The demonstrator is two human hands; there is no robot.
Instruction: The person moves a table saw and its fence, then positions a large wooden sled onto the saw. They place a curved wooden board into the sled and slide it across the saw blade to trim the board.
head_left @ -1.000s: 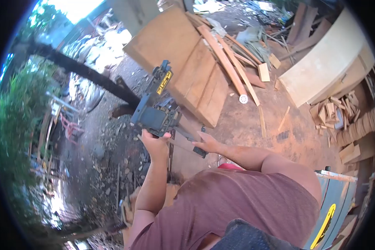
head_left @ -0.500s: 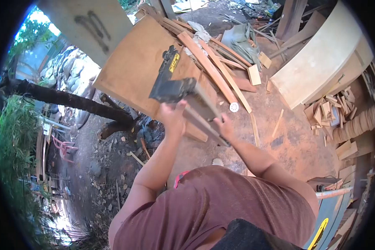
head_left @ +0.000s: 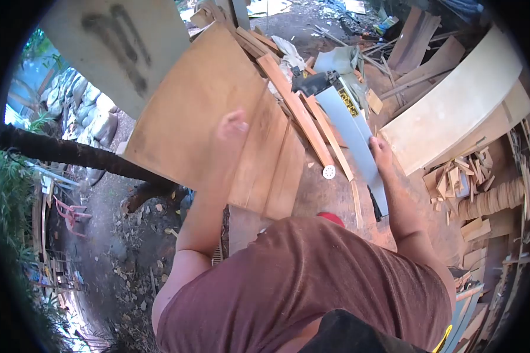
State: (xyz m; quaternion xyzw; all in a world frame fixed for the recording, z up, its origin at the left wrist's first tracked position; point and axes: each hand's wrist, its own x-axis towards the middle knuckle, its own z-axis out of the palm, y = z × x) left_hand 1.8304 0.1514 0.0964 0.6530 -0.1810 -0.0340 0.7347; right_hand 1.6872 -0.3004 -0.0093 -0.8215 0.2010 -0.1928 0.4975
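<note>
A long grey metal tool [head_left: 353, 138] with a black and yellow label hangs at the right of centre, its dark end pointing away from me. My right hand [head_left: 381, 152] grips its right edge. My left hand [head_left: 234, 125] is raised over a large brown wooden panel [head_left: 185, 112], apart from the tool. Its fingers are partly curled and blurred, and I cannot make out whether it holds anything.
Long wooden strips [head_left: 294, 106] lie beyond the panel, with a white perforated disc [head_left: 328, 172] at their near end. A pale curved panel [head_left: 453, 106] and wood offcuts [head_left: 462, 173] are on the right. A dark trunk [head_left: 76, 147] crosses the left.
My left hand has come off the tool and moved up and left. My right hand has carried the tool to the right, and its long grey face now shows.
</note>
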